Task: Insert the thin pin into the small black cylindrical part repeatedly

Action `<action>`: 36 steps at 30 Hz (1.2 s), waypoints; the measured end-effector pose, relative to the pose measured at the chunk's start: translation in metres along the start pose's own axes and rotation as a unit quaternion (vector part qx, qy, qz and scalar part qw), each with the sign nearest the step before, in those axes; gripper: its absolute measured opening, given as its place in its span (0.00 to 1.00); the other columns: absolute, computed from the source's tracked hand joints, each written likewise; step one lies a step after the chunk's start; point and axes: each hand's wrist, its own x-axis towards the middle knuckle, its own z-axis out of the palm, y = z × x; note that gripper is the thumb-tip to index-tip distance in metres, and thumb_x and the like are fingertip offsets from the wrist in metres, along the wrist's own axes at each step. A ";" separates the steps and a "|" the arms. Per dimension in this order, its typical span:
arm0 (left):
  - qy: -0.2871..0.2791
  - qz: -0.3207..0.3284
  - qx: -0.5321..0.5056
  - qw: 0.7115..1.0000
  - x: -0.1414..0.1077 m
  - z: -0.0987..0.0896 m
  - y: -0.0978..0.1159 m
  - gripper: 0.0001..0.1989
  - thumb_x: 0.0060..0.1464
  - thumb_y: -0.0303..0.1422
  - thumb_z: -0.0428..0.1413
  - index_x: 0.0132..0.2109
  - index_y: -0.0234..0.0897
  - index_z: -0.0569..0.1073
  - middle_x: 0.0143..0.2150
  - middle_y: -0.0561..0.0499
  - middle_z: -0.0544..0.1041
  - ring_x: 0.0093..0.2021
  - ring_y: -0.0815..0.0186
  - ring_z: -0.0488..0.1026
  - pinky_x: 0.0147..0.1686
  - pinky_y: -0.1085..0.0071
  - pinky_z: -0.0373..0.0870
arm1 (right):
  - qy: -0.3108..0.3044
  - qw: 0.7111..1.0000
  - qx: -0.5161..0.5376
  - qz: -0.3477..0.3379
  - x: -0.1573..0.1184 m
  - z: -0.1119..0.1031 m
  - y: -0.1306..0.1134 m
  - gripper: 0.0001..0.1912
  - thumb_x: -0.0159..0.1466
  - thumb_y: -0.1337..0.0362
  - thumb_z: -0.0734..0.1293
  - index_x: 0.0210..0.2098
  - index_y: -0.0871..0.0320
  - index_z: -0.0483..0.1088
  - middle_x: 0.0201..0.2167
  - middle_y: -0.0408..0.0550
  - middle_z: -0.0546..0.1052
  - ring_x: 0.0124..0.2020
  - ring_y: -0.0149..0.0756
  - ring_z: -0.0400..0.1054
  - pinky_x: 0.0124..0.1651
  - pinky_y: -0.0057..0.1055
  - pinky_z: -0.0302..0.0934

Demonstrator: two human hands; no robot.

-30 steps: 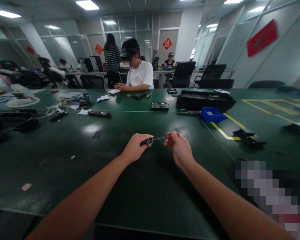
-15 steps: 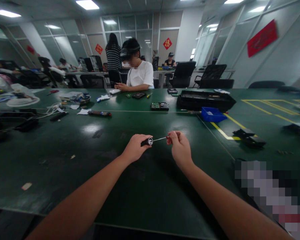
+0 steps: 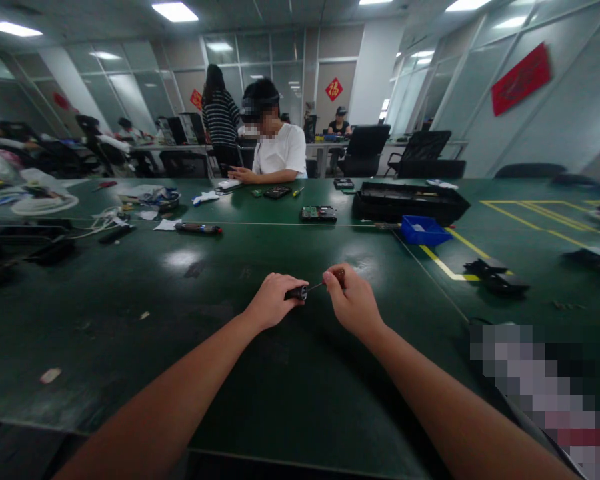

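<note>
My left hand [image 3: 270,303] is closed around a short black cylindrical part [image 3: 296,293], whose ringed end faces right. Opposite it, my right hand [image 3: 354,299] grips a thin screwdriver [image 3: 317,286] by its handle, which the fingers mostly cover. The metal shaft points left, and its tip meets the end of the cylinder; whether it sits inside or only touches is too small to tell. Both hands are over the middle of the green table [image 3: 220,380].
Ahead lie a hard drive [image 3: 319,213], a black tray [image 3: 410,202] and a blue bin [image 3: 424,230]. A dark pen-shaped tool [image 3: 199,228] is at left, near cables [image 3: 100,221]. Black parts [image 3: 497,275] lie right. A person [image 3: 280,147] sits across the table.
My right hand has moved left, nearer the cylinder, so less of the screwdriver shaft shows. The cylinder's end has turned more to the right. A standing person behind has shifted left.
</note>
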 end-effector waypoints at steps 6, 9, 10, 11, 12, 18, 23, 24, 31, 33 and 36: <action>0.000 -0.031 -0.024 0.999 -0.001 0.000 -0.001 0.20 0.56 0.33 0.62 0.56 0.44 0.75 0.50 0.48 0.78 0.51 0.56 0.71 0.54 0.56 0.64 | -0.004 0.999 -0.031 0.006 0.000 0.001 0.001 0.10 0.71 0.58 0.58 0.38 0.56 0.67 0.28 0.45 0.75 0.28 0.37 0.70 0.32 0.32 0.58; 0.009 -0.048 -0.065 0.997 -0.001 -0.001 -0.001 0.19 0.56 0.33 0.61 0.55 0.43 0.76 0.51 0.47 0.77 0.52 0.56 0.71 0.54 0.57 0.65 | 0.002 0.999 -0.047 0.014 0.001 0.000 0.002 0.11 0.71 0.57 0.58 0.38 0.56 0.67 0.27 0.45 0.75 0.28 0.37 0.69 0.32 0.32 0.57; 0.018 -0.054 -0.081 0.995 -0.001 -0.001 -0.001 0.18 0.56 0.32 0.61 0.55 0.42 0.76 0.51 0.47 0.77 0.52 0.56 0.72 0.54 0.57 0.65 | 0.008 0.999 -0.049 0.019 0.001 0.000 0.002 0.11 0.71 0.57 0.58 0.38 0.56 0.67 0.27 0.45 0.75 0.28 0.36 0.69 0.31 0.32 0.57; 0.030 -0.062 -0.096 0.993 -0.001 -0.002 -0.001 0.18 0.55 0.32 0.62 0.54 0.41 0.76 0.51 0.47 0.77 0.51 0.56 0.72 0.54 0.58 0.66 | 0.014 0.998 -0.050 0.023 0.001 -0.001 0.002 0.12 0.71 0.57 0.58 0.38 0.56 0.68 0.27 0.45 0.75 0.27 0.36 0.69 0.31 0.32 0.57; 0.042 -0.071 -0.112 0.990 -0.001 -0.002 -0.001 0.18 0.54 0.31 0.63 0.52 0.41 0.76 0.51 0.46 0.77 0.51 0.56 0.72 0.53 0.58 0.66 | 0.019 0.998 -0.051 0.028 0.001 -0.001 0.002 0.12 0.71 0.56 0.58 0.38 0.56 0.68 0.27 0.45 0.75 0.27 0.36 0.69 0.31 0.32 0.57; 0.087 -0.115 -0.285 0.948 0.002 -0.003 -0.001 0.21 0.53 0.31 0.63 0.54 0.40 0.72 0.50 0.45 0.76 0.50 0.58 0.74 0.54 0.59 0.67 | 0.045 0.994 -0.096 0.025 0.002 -0.003 0.002 0.14 0.71 0.56 0.58 0.38 0.56 0.70 0.29 0.47 0.76 0.31 0.39 0.70 0.38 0.35 0.58; 0.096 -0.135 -0.411 0.897 0.006 -0.011 0.006 0.18 0.59 0.37 0.57 0.55 0.40 0.68 0.46 0.47 0.74 0.41 0.65 0.73 0.46 0.65 0.69 | 0.054 0.990 -0.130 0.017 0.004 -0.003 0.005 0.14 0.72 0.56 0.57 0.36 0.56 0.70 0.30 0.47 0.77 0.34 0.41 0.70 0.44 0.39 0.56; 0.090 -0.140 -0.412 0.896 0.007 -0.014 0.009 0.17 0.59 0.39 0.57 0.53 0.40 0.69 0.42 0.48 0.74 0.37 0.66 0.72 0.42 0.66 0.69 | 0.046 0.990 -0.130 0.023 0.004 -0.004 0.006 0.14 0.72 0.56 0.57 0.37 0.56 0.70 0.30 0.47 0.77 0.34 0.41 0.70 0.43 0.38 0.56; 0.020 -0.123 -0.171 0.977 0.019 -0.030 0.027 0.12 0.57 0.41 0.58 0.42 0.38 0.73 0.36 0.50 0.76 0.35 0.63 0.73 0.38 0.67 0.68 | 0.038 0.984 -0.174 0.030 0.004 -0.005 0.002 0.13 0.71 0.57 0.58 0.37 0.56 0.69 0.31 0.48 0.77 0.34 0.41 0.70 0.38 0.35 0.55; -0.011 -0.102 -0.112 0.988 0.024 -0.027 0.028 0.09 0.57 0.37 0.57 0.42 0.39 0.75 0.40 0.49 0.78 0.39 0.61 0.74 0.41 0.65 0.68 | 0.037 0.981 -0.189 0.013 0.004 -0.005 0.001 0.13 0.72 0.58 0.58 0.37 0.56 0.69 0.31 0.49 0.77 0.34 0.41 0.70 0.40 0.36 0.55; -0.063 -0.074 -0.036 0.995 0.030 -0.018 0.027 0.10 0.57 0.34 0.57 0.45 0.40 0.76 0.44 0.48 0.79 0.43 0.60 0.75 0.43 0.64 0.68 | 0.024 0.979 -0.205 -0.002 0.004 -0.005 0.001 0.13 0.72 0.58 0.57 0.37 0.57 0.69 0.31 0.49 0.77 0.35 0.42 0.70 0.43 0.38 0.55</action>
